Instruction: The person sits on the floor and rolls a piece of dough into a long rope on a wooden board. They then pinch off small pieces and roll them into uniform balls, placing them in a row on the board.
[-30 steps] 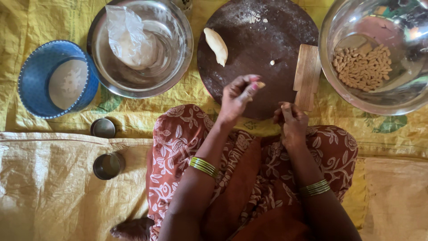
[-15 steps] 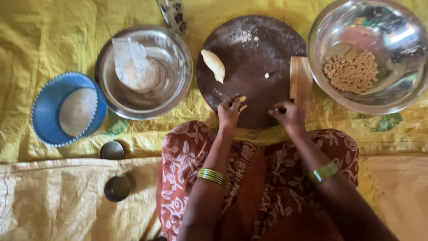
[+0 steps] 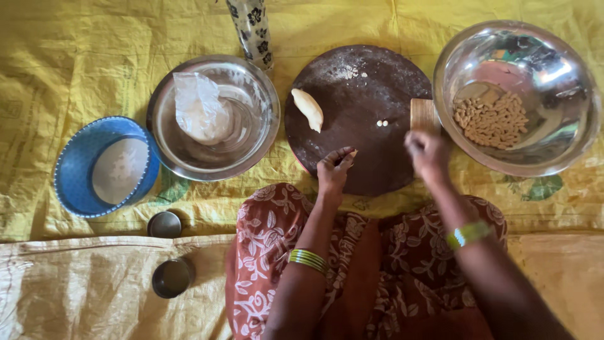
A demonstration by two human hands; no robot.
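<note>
A round dark board (image 3: 371, 75) lies in front of me on the yellow cloth. On it rest a pale lump of dough (image 3: 308, 108) and two tiny dough bits (image 3: 382, 123). My left hand (image 3: 333, 171) hovers over the board's near edge with a small piece of dough pinched in its fingertips. My right hand (image 3: 426, 151), blurred, is on the lower end of a small ridged wooden paddle (image 3: 423, 114) at the board's right edge. A steel bowl (image 3: 569, 138) to the right holds several small shaped dough pieces (image 3: 492, 119).
A second steel bowl (image 3: 251, 154) with a crumpled plastic bag (image 3: 198, 107) stands left of the board. Farther left is a blue basket (image 3: 72, 170) holding flour. Two small steel cups (image 3: 165, 224) (image 3: 171, 277) sit near my left knee. A patterned tube (image 3: 251, 28) lies at the top.
My left hand has dropped from a raised pose to the board's near edge. My right hand moved up to the wooden paddle. Two tiny dough bits now lie on the board.
</note>
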